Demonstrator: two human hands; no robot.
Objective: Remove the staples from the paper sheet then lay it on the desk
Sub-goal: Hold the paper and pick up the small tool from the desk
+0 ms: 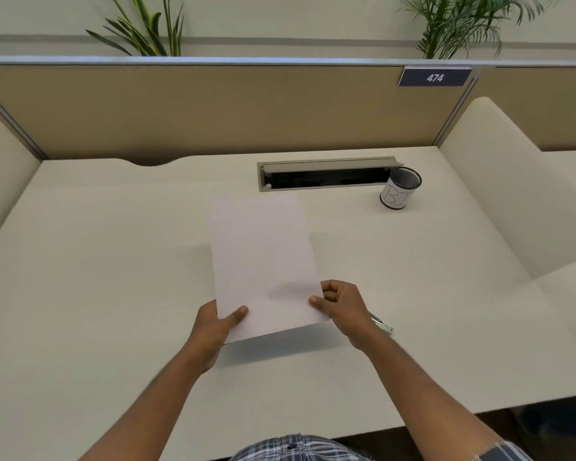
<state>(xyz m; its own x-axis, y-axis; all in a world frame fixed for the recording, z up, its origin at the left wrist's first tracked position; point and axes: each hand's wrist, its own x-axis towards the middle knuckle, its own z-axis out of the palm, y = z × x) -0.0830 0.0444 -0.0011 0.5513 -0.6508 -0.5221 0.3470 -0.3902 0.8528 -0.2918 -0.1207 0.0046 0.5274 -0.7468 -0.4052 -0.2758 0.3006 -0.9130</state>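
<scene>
- A person's left hand (215,322) and right hand (341,306) grip the near corners of a blank paper sheet (263,261), raised above a cream desk (113,261).
- A metal tool (381,323) pokes out beyond the right hand.
- A mesh cup (400,188) stands beside the open cable tray (326,174).

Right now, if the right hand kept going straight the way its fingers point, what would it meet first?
The right hand points leftward across the paper sheet it pinches, so it would likely meet the left hand at the sheet's opposite edge. Depth is hard to judge.
</scene>
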